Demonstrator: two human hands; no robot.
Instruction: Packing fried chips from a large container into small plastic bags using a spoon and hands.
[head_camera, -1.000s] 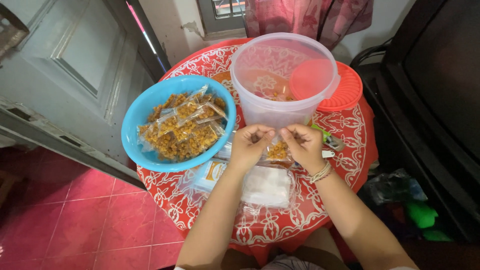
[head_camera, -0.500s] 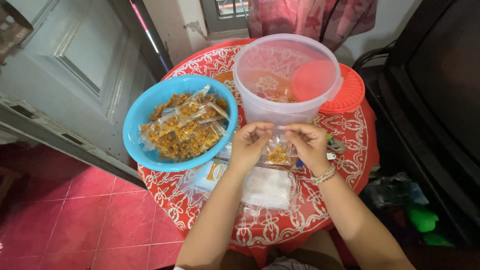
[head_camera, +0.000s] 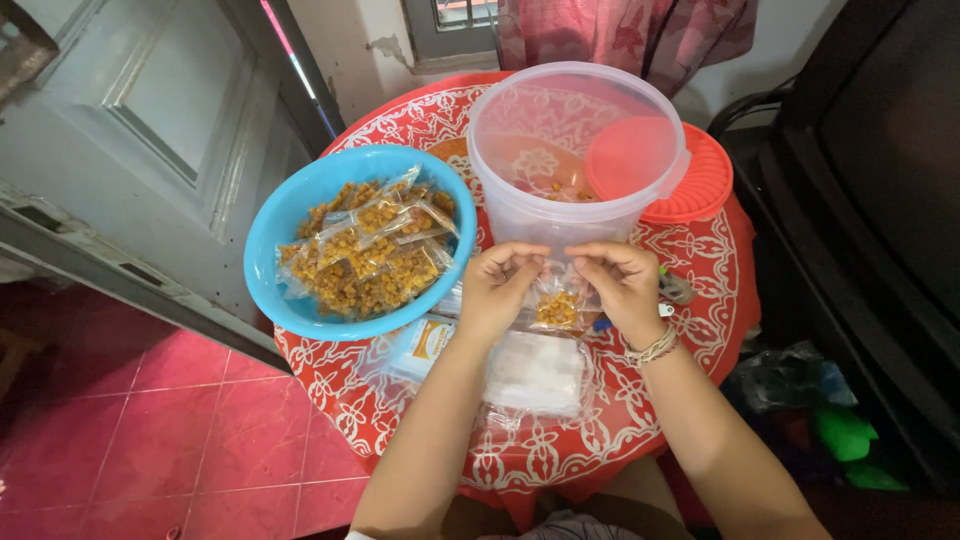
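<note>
Mostly empty clear tub (head_camera: 560, 200), blue bowl (head_camera: 290, 210) of filled packets, both hands (head_camera: 498, 285) (head_camera: 622, 285) pinching small snack bag (head_camera: 556, 300).

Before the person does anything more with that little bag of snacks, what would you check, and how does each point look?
1. Both hands on the small bag: ok; the left hand and right hand pinch its top edge.
2. Snacks settled low in the bag: ok; the yellow pieces sit at the bottom.
3. Top of the bag sealed: cannot tell; fingers cover it.
4. Room in the blue bowl: ok; filled bags lie in it but do not heap over the rim.
5. Clear tub upright and open: ok; its orange lid lies behind it.
</note>
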